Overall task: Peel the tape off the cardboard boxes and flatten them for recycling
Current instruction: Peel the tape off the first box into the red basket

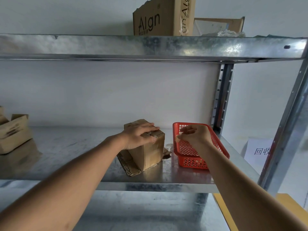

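A small brown cardboard box [150, 151] stands on the metal shelf [70, 147], resting on a flattened piece of corrugated cardboard [127, 165]. My left hand [140, 135] lies palm-down on the box's top, gripping its near edge. My right hand [195, 135] hovers over the red plastic basket [220, 144] to the right of the box, fingers pinched together on what looks like a small clear strip of tape [178, 137], hard to make out.
Open cardboard boxes [14, 132] sit at the shelf's left end. On the upper shelf stand a tall printed carton [163, 17] and a flat cardboard piece [218, 25]. Shelf uprights [222, 95] rise at the right. A white paper sign [258, 149] hangs beyond.
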### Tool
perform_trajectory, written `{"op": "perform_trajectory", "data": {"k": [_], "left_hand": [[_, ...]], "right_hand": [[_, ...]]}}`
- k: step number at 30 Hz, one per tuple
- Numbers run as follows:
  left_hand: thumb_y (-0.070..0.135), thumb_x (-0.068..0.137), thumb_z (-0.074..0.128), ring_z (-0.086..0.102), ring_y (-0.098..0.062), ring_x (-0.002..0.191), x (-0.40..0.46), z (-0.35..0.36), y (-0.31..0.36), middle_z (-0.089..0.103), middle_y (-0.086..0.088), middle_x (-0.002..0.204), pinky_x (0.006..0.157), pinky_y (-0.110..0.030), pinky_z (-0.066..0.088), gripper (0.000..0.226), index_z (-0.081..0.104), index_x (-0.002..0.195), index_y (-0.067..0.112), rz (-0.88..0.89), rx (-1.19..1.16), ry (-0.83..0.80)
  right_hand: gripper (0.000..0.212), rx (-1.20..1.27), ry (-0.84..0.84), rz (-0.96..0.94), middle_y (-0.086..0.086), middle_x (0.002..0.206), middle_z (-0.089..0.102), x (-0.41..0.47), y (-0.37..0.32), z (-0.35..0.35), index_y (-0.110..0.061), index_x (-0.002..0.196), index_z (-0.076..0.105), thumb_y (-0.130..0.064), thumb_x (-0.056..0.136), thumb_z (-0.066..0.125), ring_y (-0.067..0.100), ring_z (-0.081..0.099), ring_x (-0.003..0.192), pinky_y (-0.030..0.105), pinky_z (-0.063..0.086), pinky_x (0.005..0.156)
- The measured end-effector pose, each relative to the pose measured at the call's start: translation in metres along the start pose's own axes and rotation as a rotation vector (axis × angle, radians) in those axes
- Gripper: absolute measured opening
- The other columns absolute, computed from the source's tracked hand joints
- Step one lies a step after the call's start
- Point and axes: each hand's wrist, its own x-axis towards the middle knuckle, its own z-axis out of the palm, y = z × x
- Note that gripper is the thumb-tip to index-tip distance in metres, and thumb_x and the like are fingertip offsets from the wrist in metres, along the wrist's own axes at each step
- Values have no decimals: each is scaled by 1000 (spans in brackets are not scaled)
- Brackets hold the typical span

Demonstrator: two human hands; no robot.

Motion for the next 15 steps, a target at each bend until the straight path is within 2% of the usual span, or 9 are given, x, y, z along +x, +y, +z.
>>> {"op": "perform_trajectory", "data": {"k": [6,8,11,13,15], "left_hand": [[84,70,48,16,-4,154,0,0,1,28,31,161,128,-44,11,76,46,143,62,1,-1,0],[84,70,48,17,-3,153,0,-1,1,29,31,161,128,-43,11,77,46,143,61,1,-6,2],[84,69,48,18,-3,153,0,-1,3,29,30,161,128,-40,11,78,47,144,60,2,-9,-2],[83,69,49,19,-3,153,0,-1,2,29,30,161,127,-38,12,78,47,144,60,5,-15,-1],[83,70,49,18,-4,153,0,-1,2,30,29,161,127,-39,12,77,47,144,60,4,-13,1]], "right_hand": [[31,-110,-6,25,-4,82,77,4,2,-2,-25,79,74,-1,70,91,9,70,76,30,60,70],[24,-234,14,3,-5,84,74,5,2,-1,-25,82,75,-5,76,87,9,68,76,29,58,67],[18,-356,31,-42,0,93,75,8,5,1,-26,90,76,-9,84,81,17,70,82,37,61,74],[20,-418,47,-78,3,100,76,8,6,3,-23,95,77,-8,83,83,20,70,87,36,60,77],[25,-434,63,-116,3,97,77,8,6,3,-20,95,78,-5,78,87,17,70,86,32,58,74]]}}
